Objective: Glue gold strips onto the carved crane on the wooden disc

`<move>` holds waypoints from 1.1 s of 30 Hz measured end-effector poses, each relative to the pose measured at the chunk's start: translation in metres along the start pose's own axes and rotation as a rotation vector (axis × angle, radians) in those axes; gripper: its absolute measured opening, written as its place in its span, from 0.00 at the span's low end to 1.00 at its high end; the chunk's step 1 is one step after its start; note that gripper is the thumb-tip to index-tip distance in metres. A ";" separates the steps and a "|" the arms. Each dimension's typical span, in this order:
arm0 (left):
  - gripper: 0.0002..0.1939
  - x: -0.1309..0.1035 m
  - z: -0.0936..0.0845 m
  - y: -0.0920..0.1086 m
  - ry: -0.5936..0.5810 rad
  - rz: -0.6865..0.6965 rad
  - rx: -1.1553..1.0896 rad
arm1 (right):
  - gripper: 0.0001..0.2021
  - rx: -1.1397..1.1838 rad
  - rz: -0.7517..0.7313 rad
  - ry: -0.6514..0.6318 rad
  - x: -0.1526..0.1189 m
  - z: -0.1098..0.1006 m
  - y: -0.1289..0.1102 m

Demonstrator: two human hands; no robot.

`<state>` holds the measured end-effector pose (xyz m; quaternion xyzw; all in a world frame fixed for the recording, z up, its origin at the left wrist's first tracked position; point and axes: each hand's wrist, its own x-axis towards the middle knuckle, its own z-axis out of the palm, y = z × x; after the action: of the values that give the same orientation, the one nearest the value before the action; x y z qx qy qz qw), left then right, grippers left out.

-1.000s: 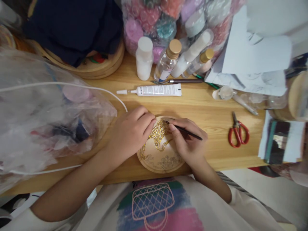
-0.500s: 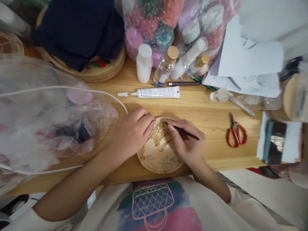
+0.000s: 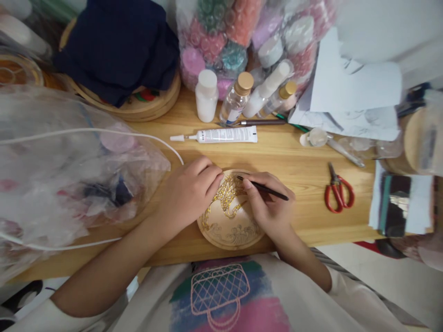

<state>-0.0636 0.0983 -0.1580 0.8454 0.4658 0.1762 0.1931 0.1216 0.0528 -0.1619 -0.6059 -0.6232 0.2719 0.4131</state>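
A round wooden plate point(image 3: 238, 242) lies near the table's front edge, with gold filigree-like lines point(image 3: 226, 196) over its upper part and a drawn pattern of waves point(image 3: 235, 233) below. My left hand point(image 3: 192, 191) rests at the plate's upper left rim, fingers curled together; its fingertips are partly hidden. In my right hand point(image 3: 272, 205) is a slim black pen-like tool point(image 3: 266, 188), pinched between thumb and fingers. Its tip touches or hovers just over the gold lines near the top of the plate; I cannot tell which.
Behind the plate lies a white tube point(image 3: 226, 134) with small bottles point(image 3: 206, 97) behind it. Red-handled scissors point(image 3: 339, 191) are to the right. A clear plastic bag point(image 3: 69, 184) and a white cord point(image 3: 145, 133) are at the left. Papers point(image 3: 356, 83) lie at the back right.
The camera view has shifted slightly. The black tool's tip has moved very slightly to the right; my left hand holds the same place at the plate.
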 end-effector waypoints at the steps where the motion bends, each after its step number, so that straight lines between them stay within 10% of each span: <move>1: 0.12 0.000 0.000 0.000 -0.002 -0.001 -0.003 | 0.06 -0.004 0.000 -0.004 0.000 0.000 0.000; 23: 0.12 0.001 0.000 0.000 -0.001 0.000 -0.015 | 0.06 0.032 0.023 0.003 -0.001 0.000 0.001; 33: 0.12 -0.001 -0.001 0.000 0.043 0.018 -0.052 | 0.08 0.468 0.255 0.154 0.011 -0.016 0.004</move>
<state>-0.0645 0.0980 -0.1572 0.8403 0.4575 0.2081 0.2033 0.1383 0.0613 -0.1549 -0.5865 -0.4289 0.4114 0.5503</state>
